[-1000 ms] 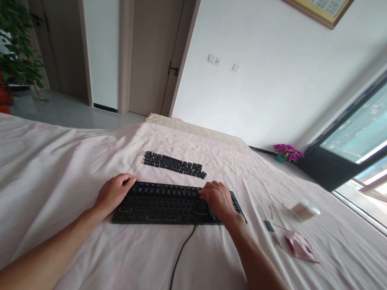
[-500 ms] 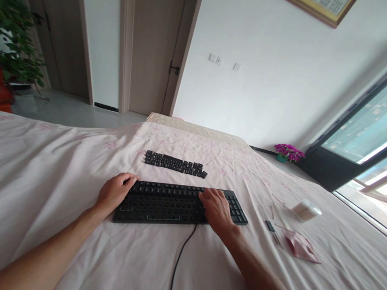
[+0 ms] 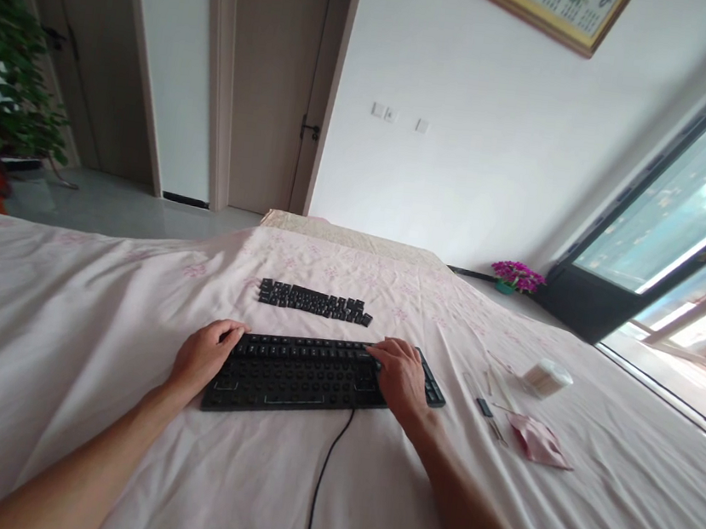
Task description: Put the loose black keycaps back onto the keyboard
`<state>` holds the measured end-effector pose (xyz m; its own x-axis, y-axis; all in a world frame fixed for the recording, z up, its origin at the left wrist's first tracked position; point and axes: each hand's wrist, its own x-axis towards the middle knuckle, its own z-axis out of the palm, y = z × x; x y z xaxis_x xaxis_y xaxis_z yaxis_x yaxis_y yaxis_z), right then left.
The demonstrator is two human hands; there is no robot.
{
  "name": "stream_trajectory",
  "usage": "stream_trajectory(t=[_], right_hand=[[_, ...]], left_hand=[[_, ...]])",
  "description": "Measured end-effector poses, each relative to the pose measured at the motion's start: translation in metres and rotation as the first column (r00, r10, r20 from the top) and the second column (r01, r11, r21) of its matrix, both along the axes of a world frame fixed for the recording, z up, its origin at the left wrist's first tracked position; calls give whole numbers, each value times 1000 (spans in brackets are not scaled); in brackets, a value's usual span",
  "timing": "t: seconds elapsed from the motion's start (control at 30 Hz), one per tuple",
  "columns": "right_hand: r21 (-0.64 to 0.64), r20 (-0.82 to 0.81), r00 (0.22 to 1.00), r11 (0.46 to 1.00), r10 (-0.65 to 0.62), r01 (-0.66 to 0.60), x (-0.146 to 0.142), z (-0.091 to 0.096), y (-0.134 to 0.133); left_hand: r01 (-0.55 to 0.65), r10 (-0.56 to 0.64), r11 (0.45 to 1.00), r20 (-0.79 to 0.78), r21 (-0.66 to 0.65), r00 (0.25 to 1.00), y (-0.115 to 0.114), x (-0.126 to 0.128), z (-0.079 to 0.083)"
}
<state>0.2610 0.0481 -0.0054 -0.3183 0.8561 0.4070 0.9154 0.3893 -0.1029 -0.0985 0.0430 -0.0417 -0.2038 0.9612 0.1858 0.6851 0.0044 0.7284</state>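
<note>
A black keyboard (image 3: 294,376) lies on the pale pink sheet in front of me. Its upper rows carry keycaps, while the lower rows on the main part show bare key stems. At its upper left corner my left hand (image 3: 205,355) grips the edge between thumb and fingers. My right hand (image 3: 402,378) rests over the right part, fingers stretched across the top rows, with nothing visible in them; it hides some keys there. Beyond the keyboard, loose black keycaps (image 3: 313,301) are laid out in rows. A black cable (image 3: 322,475) runs from the keyboard toward me.
To the right lie a clear tub of cotton swabs (image 3: 546,379), a pink cloth (image 3: 538,442), a small dark object (image 3: 485,408) and several thin sticks or tools (image 3: 498,434). The wrinkled sheet (image 3: 94,327) covers the surface. Purple flowers (image 3: 517,276) stand on the floor behind.
My right hand has shifted slightly up and right over the keyboard, its fingers now nearer the top edge. My left hand stays at the corner. The whole view has turned a little.
</note>
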Motion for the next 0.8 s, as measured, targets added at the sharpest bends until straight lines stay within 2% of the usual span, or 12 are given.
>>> stream_trajectory(t=[0.17, 0.23, 0.3, 0.43, 0.57, 0.67, 0.8], right_hand=[[-55, 77, 994, 996, 79, -75, -6, -1, -3], [-52, 55, 996, 997, 64, -61, -7, -2, -4], [-29, 12, 999, 999, 38, -38, -8, -4, -5], [23, -38, 999, 999, 39, -38, -13, -7, -11], [-4, 10, 986, 986, 165, -165, -23, -8, -17], [-78, 77, 966, 968, 246, -240, -28, -8, -20], [-101, 71, 969, 969, 235, -228, -30, -7, -20]], left_hand=[[6, -5, 1000, -28, 4, 1000, -1, -2, -1], [32, -29, 999, -92, 30, 995, -2, 0, 2], [110, -87, 989, -215, 98, 973, -4, 4, 6], [338, -212, 917, -459, 212, 863, -11, 21, 9], [533, -343, 828, -593, 177, 729, -19, 36, 2], [581, -368, 804, -659, 128, 656, -21, 38, -4], [586, -367, 805, -696, 94, 617, -20, 36, -7]])
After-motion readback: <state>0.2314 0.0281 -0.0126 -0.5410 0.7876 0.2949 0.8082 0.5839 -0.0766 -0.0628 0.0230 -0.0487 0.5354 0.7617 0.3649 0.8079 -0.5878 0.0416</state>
